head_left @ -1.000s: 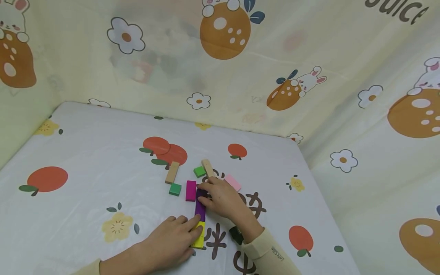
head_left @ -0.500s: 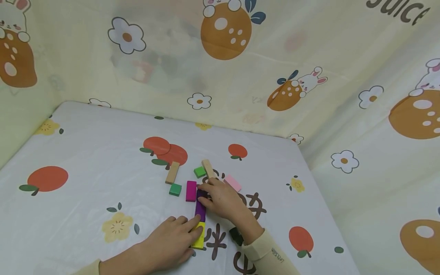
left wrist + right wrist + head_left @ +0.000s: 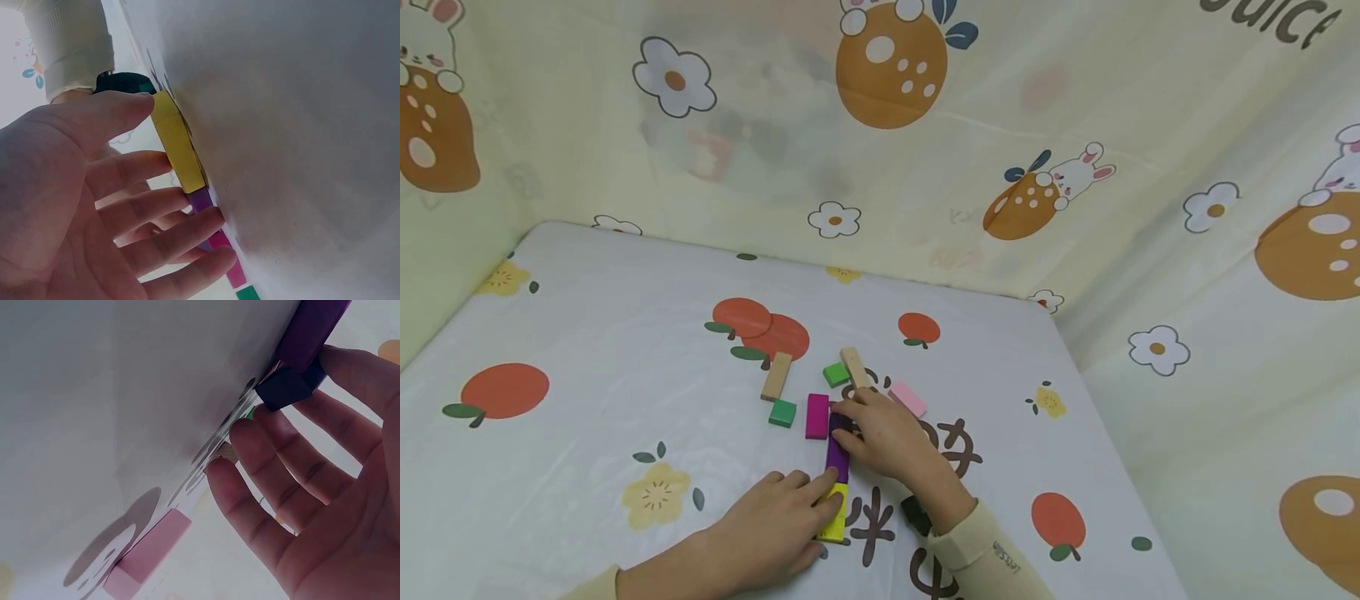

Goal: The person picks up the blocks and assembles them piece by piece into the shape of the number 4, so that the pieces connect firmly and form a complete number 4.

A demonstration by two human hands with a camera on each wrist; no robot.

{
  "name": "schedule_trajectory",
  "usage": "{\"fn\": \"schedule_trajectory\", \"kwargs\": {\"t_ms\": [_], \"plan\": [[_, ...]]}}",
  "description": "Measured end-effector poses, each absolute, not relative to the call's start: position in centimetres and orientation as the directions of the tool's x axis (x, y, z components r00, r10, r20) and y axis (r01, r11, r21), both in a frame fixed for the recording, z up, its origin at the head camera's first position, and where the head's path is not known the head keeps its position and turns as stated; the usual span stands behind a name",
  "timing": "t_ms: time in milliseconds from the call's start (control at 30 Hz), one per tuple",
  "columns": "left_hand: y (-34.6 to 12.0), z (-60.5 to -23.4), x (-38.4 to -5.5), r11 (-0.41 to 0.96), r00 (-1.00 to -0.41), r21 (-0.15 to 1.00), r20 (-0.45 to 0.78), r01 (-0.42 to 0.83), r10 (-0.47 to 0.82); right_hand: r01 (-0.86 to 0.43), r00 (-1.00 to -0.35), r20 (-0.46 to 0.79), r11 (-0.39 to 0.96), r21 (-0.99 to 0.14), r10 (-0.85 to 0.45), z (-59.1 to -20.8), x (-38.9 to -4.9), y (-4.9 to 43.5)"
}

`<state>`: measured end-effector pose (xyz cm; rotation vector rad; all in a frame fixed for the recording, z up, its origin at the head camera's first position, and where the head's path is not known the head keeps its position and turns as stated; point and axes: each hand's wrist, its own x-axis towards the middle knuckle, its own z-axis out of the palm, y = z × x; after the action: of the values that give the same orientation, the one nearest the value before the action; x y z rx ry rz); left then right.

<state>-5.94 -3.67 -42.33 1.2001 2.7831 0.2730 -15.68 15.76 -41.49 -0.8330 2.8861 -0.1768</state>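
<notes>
A yellow block, a purple block and a dark blue block form a line end to end on the table. My left hand holds the yellow one, thumb at its near end and forefinger by the joint with the purple block. At the far end, my right hand pinches the dark blue block between thumb and forefinger; its other fingers are spread loosely. A magenta block lies along the line's left side, beside the right fingertips. In the head view the right fingers largely cover the dark blue block.
Left of the magenta block is a green block, with a wooden block behind it. Farther back lie a light green block and another wooden block. A pink block sits beyond the right hand. Printed curtains border the table.
</notes>
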Motion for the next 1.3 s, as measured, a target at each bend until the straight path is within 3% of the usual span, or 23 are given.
{"fn": "schedule_trajectory", "kwargs": {"t_ms": [1300], "plan": [[-2.9, -41.4, -7.6, 0.662, -0.678, 0.24, -0.019, 0.71, 0.735, -0.492, -0.863, -0.045, 0.856, -0.161, -0.504, -40.8, -15.4, 17.8]]}}
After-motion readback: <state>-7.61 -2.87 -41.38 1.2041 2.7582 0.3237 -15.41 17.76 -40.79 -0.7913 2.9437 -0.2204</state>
